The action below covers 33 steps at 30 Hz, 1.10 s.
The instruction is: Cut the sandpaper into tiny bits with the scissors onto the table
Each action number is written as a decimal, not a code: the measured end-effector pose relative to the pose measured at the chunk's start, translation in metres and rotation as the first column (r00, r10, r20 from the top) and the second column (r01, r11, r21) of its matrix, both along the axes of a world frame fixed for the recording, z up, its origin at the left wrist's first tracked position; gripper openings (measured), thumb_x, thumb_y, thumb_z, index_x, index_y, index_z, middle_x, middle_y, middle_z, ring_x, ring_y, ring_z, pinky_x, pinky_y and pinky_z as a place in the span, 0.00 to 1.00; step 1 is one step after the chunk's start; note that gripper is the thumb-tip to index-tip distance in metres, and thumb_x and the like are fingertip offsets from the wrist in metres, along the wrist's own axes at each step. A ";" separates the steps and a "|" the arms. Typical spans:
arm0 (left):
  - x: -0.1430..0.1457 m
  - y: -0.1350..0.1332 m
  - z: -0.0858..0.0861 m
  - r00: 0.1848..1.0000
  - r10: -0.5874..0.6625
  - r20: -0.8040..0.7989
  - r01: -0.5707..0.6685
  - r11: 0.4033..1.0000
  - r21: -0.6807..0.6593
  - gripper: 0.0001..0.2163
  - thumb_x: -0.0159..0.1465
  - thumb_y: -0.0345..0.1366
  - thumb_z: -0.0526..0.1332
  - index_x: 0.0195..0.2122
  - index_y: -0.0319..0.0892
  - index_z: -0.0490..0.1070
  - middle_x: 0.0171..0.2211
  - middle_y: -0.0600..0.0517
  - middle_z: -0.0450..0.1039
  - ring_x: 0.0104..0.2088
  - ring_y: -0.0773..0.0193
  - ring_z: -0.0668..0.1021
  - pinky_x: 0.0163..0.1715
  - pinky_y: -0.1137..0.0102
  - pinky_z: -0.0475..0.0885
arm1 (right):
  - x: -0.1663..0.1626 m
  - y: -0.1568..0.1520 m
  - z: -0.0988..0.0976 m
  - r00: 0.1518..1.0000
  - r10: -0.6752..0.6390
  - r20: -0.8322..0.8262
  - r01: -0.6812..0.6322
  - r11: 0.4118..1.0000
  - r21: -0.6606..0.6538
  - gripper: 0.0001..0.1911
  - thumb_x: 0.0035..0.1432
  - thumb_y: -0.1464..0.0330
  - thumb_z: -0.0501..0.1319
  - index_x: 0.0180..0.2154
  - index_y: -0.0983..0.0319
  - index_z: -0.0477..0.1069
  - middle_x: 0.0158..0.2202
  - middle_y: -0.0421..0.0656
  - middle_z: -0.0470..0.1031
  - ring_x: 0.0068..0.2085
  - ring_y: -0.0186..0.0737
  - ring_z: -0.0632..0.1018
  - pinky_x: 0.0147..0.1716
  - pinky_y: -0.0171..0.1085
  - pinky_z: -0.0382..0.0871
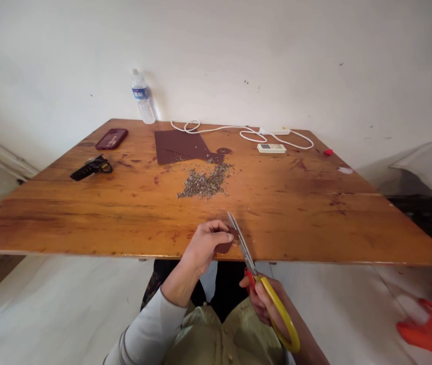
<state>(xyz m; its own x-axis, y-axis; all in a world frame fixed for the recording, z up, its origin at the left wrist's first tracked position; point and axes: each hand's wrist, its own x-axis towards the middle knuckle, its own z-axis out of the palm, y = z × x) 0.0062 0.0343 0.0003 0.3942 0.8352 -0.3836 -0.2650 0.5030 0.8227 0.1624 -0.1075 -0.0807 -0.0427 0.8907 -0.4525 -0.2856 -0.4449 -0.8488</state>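
My left hand (209,240) pinches a small dark maroon piece of sheet (223,247) between thumb and fingers at the table's front edge. In my right hand (263,303) is a pair of scissors (247,256) with one yellow and one red handle. Their blades point away from me and lie right beside the maroon piece; whether they touch it I cannot tell. Ahead of both hands lies a loose heap of thin, greyish-brown slivers (203,183). Behind the heap, larger maroon sheets (180,144) lie flat with a few slivers on them.
The wooden table (124,218) meets a white wall. Along its back stand or lie a water bottle (143,99), a white cable with a power strip (275,131) and a small white device (271,148). At left are a dark red phone (112,139) and black keys (92,168).
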 end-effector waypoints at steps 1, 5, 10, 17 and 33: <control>0.000 0.000 -0.001 1.000 0.009 0.007 -0.009 1.000 0.003 0.12 0.39 0.35 0.75 0.18 0.42 0.72 0.19 0.53 0.75 0.20 0.69 0.73 0.25 0.73 0.61 | -0.001 0.000 -0.002 1.000 -0.004 -0.019 0.004 1.000 -0.007 0.42 0.46 0.27 0.70 0.36 0.60 0.76 0.18 0.25 0.52 0.18 0.25 0.47 0.15 0.29 0.43; 0.001 0.001 -0.002 0.998 0.056 0.023 -0.057 0.998 0.032 0.12 0.40 0.36 0.77 0.19 0.41 0.74 0.20 0.54 0.75 0.22 0.67 0.76 0.28 0.72 0.66 | -0.007 0.002 -0.006 0.998 -0.002 -0.068 0.001 1.000 -0.022 0.42 0.47 0.28 0.70 0.38 0.60 0.76 0.20 0.27 0.60 0.17 0.25 0.54 0.14 0.27 0.51; 0.001 0.001 -0.004 0.997 0.068 0.036 -0.071 0.994 0.083 0.14 0.40 0.35 0.78 0.18 0.41 0.73 0.20 0.55 0.72 0.23 0.71 0.70 0.27 0.73 0.61 | -0.010 0.008 -0.013 0.998 -0.056 -0.007 0.056 0.996 0.065 0.37 0.47 0.32 0.73 0.34 0.58 0.70 0.18 0.28 0.63 0.16 0.28 0.59 0.14 0.31 0.60; -0.001 0.000 -0.006 0.995 0.093 0.037 -0.095 0.994 0.051 0.16 0.40 0.36 0.80 0.21 0.41 0.73 0.21 0.55 0.73 0.22 0.72 0.67 0.26 0.73 0.60 | -0.005 0.007 -0.014 0.963 -0.147 0.225 0.115 0.982 0.152 0.22 0.54 0.50 0.77 0.30 0.58 0.73 0.19 0.31 0.63 0.21 0.32 0.65 0.21 0.33 0.58; 0.008 0.000 -0.012 0.948 0.304 0.097 -0.311 0.948 0.067 0.18 0.40 0.39 0.81 0.21 0.42 0.72 0.21 0.58 0.69 0.25 0.71 0.71 0.29 0.73 0.67 | -0.042 0.006 -0.011 0.996 -0.084 -0.006 0.083 0.968 0.236 0.41 0.58 0.26 0.58 0.34 0.59 0.73 0.18 0.34 0.63 0.17 0.32 0.60 0.19 0.36 0.56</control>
